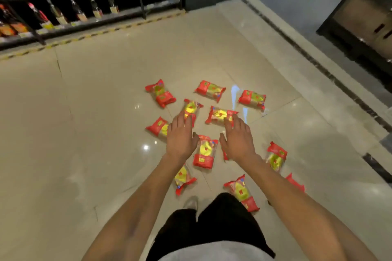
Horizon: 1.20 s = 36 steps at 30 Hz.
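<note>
1. Floor (95, 112) of pale tile carries approx a dozen red pkts w/ yellow centres, scattered all round both hands.
2. Beyond the fingertips I see a loose row: far-left pkt (160, 93), far-mid pkt (210, 90) and far-right pkt (252, 99), each apart from the others.
3. Outboard of the R wrist lies a side pkt (275, 155). Behind it is a red corner (294, 182), mostly hidden by the R forearm.
4. Back toward me, btwn the forearms, a near pkt (241, 193) lies against the dark trousers (222, 229). A covered pkt (183, 178) is half under the L forearm, w/ a shoe (192, 202) just behind it.
5. Well beyond the L hand (180, 135) is a shelf rack (135, 9) w/ bottles (78, 9) and a yellow-black tape strip (106, 32) at its foot. Well beyond the R hand (238, 140) is a dark cabinet (360, 27).
6. L hand is palm down, fingers straight and slightly spread, holding nothing. Its fingertips overlap the upright pkt (191, 108), and its outer edge covers part of an outer pkt (158, 127). Can't tell whether it touches either.
7. R hand is the same: flat, fingers straight, holding nothing. Its fingertips overlap the crosswise pkt (219, 115); contact unclear. A red sliver (224, 153) peeks out by its thumb side.
8. Hands are apart. The centre pkt (204, 152) lies in the gap btwn them, just beside both thumbs, solid red end toward me.
</note>
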{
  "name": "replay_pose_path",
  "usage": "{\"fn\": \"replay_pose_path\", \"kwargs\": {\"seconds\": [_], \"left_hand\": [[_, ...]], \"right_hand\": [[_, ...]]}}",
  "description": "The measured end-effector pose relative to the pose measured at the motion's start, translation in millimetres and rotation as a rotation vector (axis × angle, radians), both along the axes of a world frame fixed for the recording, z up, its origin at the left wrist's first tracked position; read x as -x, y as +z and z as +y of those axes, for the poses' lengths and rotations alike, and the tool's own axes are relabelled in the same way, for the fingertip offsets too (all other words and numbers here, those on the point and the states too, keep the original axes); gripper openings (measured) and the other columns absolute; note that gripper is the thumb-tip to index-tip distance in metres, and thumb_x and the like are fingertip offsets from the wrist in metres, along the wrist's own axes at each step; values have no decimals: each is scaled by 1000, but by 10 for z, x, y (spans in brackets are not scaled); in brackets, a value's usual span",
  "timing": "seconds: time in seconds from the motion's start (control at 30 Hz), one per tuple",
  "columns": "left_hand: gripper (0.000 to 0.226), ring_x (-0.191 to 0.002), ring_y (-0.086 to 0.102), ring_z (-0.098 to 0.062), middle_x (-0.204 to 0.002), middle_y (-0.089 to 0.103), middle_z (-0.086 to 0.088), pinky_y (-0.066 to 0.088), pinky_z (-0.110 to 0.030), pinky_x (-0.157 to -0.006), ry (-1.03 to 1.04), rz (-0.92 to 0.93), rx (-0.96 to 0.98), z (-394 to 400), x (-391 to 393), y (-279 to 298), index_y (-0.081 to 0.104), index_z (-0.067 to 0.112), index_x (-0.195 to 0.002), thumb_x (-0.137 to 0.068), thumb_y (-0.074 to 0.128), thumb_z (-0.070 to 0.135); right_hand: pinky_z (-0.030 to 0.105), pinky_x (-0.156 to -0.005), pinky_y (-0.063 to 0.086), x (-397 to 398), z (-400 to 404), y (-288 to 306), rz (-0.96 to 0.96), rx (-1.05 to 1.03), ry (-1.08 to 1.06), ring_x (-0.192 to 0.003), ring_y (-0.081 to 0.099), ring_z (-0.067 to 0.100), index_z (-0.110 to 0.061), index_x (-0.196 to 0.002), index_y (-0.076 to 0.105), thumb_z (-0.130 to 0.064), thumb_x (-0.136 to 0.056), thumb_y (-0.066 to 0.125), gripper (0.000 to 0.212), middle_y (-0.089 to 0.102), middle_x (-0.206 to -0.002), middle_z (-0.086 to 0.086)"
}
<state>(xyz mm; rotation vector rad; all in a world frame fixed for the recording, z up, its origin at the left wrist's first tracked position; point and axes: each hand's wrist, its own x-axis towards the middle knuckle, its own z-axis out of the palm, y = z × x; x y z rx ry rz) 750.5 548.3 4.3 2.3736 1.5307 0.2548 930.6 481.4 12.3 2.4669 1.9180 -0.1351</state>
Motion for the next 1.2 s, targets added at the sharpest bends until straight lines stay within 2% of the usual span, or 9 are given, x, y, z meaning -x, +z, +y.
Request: {"fn": "replay_pose_path", "kwargs": {"seconds": [0.23, 0.53, 0.6, 0.73, 0.8, 0.9, 1.0, 1.13, 1.2], "left_hand": [[67, -135, 46, -40, -150, 45, -21, 42, -52, -106, 280, 102, 90, 622, 3, -1421, 47, 7, -142, -83, 69, 27], [84, -142, 35, -39, -155, 37, -21, 33, -54, -111, 684, 81, 506, 489, 27, -5627, 34, 8, -151, -86, 70, 46], [91, -143, 32, -38, -154, 35, -19, 32, -54, -111, 853, 40, 632, 419, 61, -6459, 28, 6, -153, -85, 68, 53], [106, -129, 52, -34, -139, 52, -14, 44, -52, -108, 1120, -229, 896, 126, 303, -7745, 36, 10, -143, -66, 75, 72], [92, -107, 65, -20, -120, 61, -3, 58, -36, -88, 1262, -414, 974, -50, 400, -8016, 41, 17, -126, -62, 80, 72], [59, -82, 66, -5, -101, 66, 3, 53, -13, -53, 1366, -599, 978, -160, 380, -8073, 52, 11, -118, -80, 81, 46], [48, -85, 70, -11, -101, 73, 0, 54, -18, -57, 1421, -687, 1005, -139, 301, -7929, 64, 13, -111, -79, 82, 45], [44, -89, 74, -21, -100, 75, -2, 60, -35, -75, 1481, -740, 1001, -9, 286, -7491, 64, 22, -102, -72, 88, 44], [49, -87, 75, -22, -100, 76, -3, 61, -34, -70, 1449, -756, 974, 94, 247, -7053, 64, 18, -106, -72, 88, 43]], "right_hand": [[52, -113, 38, -217, 758, -1441, 205, 121, 23, -137, 43, 38, -10, -146, 46, -33, -96, 54, 56, 39, -153, 21], [40, -104, 41, -649, 1149, -5458, 628, 440, -377, -129, 52, 37, -3, -144, 45, -41, -98, 58, 62, 54, -138, 21], [36, -102, 42, -725, 1188, -6424, 759, 527, -636, -127, 54, 35, 1, -141, 47, -59, -88, 64, 81, 56, -137, 20], [38, -89, 55, -995, 984, -8103, 767, 385, -881, -104, 68, 24, -7, -111, 67, -105, -26, 56, 130, 70, -111, 11], [34, -89, 58, -1032, 886, -8348, 874, 266, -980, -98, 70, 17, -9, -117, 61, -90, -35, 76, 116, 69, -108, 3], [32, -79, 63, -896, 879, -8276, 1044, 201, -1038, -93, 73, 11, -9, -122, 58, -65, -57, 87, 90, 72, -112, 3], [31, -65, 63, -806, 961, -8170, 1128, 229, -1002, -84, 76, 12, -12, -111, 70, -53, -70, 86, 61, 77, -106, 6], [38, -96, 56, -789, 1210, -7757, 896, 253, -1008, -108, 69, 24, -8, -129, 57, -84, -36, 79, 122, 69, -122, 9], [40, -102, 51, -807, 1301, -7293, 840, 311, -942, -116, 63, 30, -4, -131, 52, -78, -51, 78, 112, 63, -129, 14]]}}
